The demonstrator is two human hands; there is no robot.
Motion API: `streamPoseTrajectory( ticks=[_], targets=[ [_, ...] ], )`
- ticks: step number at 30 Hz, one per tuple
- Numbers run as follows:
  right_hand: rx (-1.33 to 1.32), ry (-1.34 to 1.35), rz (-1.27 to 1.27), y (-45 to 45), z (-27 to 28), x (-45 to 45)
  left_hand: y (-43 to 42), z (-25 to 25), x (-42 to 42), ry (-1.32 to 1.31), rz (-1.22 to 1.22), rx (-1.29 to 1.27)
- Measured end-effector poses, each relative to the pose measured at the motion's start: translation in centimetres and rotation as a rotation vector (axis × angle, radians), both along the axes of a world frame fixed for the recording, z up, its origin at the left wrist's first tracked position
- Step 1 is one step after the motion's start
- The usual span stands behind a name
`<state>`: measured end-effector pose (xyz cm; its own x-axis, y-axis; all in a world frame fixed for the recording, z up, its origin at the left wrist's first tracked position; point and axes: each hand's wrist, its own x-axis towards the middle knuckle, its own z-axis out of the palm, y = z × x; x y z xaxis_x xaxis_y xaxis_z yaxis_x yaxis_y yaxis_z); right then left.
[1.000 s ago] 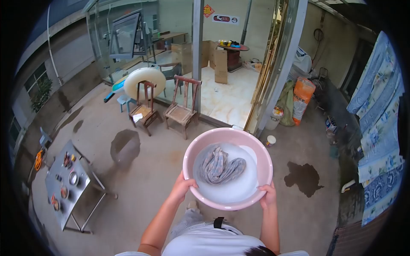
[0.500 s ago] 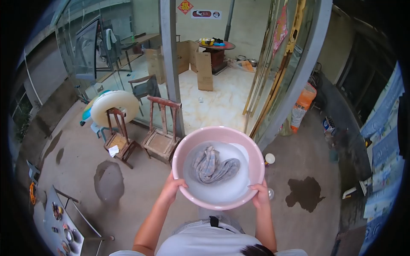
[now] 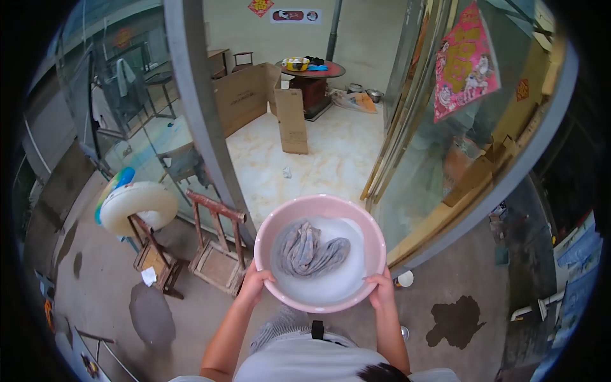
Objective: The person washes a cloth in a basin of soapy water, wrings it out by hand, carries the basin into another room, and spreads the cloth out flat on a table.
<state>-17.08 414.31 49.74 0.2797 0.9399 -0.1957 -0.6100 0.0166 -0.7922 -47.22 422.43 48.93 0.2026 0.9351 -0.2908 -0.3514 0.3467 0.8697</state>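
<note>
A round pink basin (image 3: 320, 202) is held level in front of my body, before an open glass doorway. My left hand (image 3: 256, 284) grips its lower left rim, thumb over the edge. On the lower right rim, my right hand (image 3: 380, 288) is closed in the same way. The fingers under the basin are hidden. Inside, a wet greyish patterned cloth (image 3: 313, 250) lies bunched in whitish, sudsy water (image 3: 331, 288).
Two wooden chairs (image 3: 218, 261) and a pale swim ring (image 3: 140, 209) stand left of the doorway. The metal door frame (image 3: 207, 121) flanks the opening. Indoors, an upright cardboard piece (image 3: 291, 121) stands before a round table (image 3: 331, 71). A wet patch (image 3: 455, 321) marks the floor at right.
I have moved forward, closer to the doorway, carrying the basin. The chairs and door frames appear nearer, and more of the room's floor shows. Both hands keep their hold.
</note>
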Motion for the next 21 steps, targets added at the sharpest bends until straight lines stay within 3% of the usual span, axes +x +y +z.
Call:
streamPoseTrajectory(
  ticks=[14,21],
  targets=[
    [-0.026,0.023,-0.05,39.0,2.7,7.4,37.6,3.3,7.5,0.026,0.033,0.02],
    [0.0,-0.019,0.192,59.4,4.4,9.1,52.1,4.9,9.1,-0.024,0.275,0.011]
  ],
)
